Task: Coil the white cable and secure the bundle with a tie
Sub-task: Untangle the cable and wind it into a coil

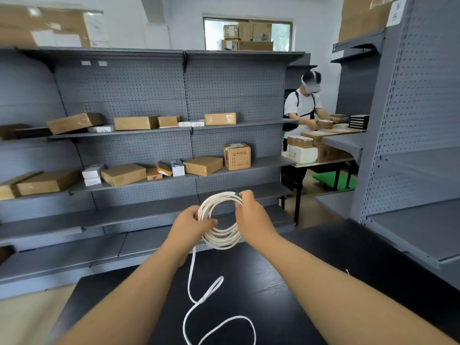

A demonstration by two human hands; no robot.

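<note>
A white cable (pixel 221 239) is wound into a round coil held up in the air above a black table (pixel 311 270). My left hand (pixel 191 221) grips the coil's left side, with the thumb over the strands. My right hand (pixel 251 215) pinches the coil's upper right, where a small green mark shows at the fingertips. A loose tail of the cable (pixel 193 290) hangs from the coil's lower left and lies in curves on the table. A small thin tie-like piece (pixel 347 271) lies on the table at the right.
Grey pegboard shelving (pixel 149 145) with several cardboard boxes stands behind the table. Another grey shelf unit (pixel 410 170) stands at the right. A person in a white shirt (pixel 302 108) handles boxes at a table at the back right.
</note>
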